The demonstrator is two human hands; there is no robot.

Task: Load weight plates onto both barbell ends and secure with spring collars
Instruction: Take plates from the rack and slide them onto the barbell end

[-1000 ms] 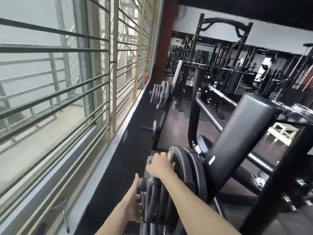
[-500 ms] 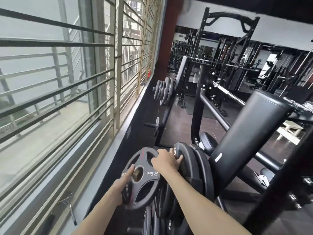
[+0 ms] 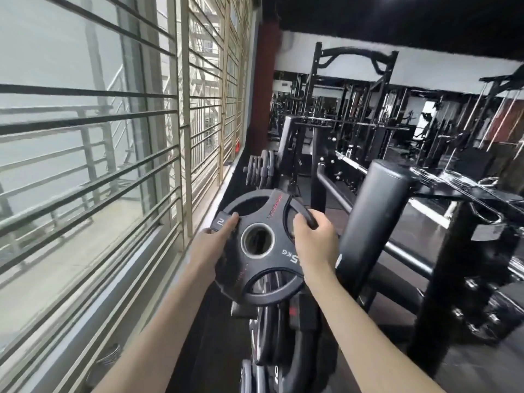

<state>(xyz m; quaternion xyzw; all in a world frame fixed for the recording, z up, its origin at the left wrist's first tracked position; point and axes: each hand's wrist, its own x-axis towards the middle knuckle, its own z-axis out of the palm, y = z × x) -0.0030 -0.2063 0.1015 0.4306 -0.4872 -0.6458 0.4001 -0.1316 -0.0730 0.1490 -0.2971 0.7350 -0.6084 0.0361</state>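
A black weight plate (image 3: 262, 268) with three grip slots, a steel-lined centre hole and a "kg" mark hangs in the air in front of me, its face turned toward me. My left hand (image 3: 211, 239) grips its left rim with the thumb on the face. My right hand (image 3: 313, 239) curls its fingers through the upper right slot. Below the plate, more black plates (image 3: 272, 336) stand on a storage rack. A chrome barbell (image 3: 354, 165) lies on a rack farther back. A spring collar (image 3: 112, 355) rests on the window ledge at lower left.
Barred windows (image 3: 113, 137) run along the left wall. A black padded roller (image 3: 374, 222) and machine frame stand close on the right. Another set of plates (image 3: 259, 170) hangs on a peg farther down the aisle. Racks fill the background.
The plate has come off the storage rack and risen to chest height. My right hand shifted from the stack's top into the plate's slot; the view tilted up.
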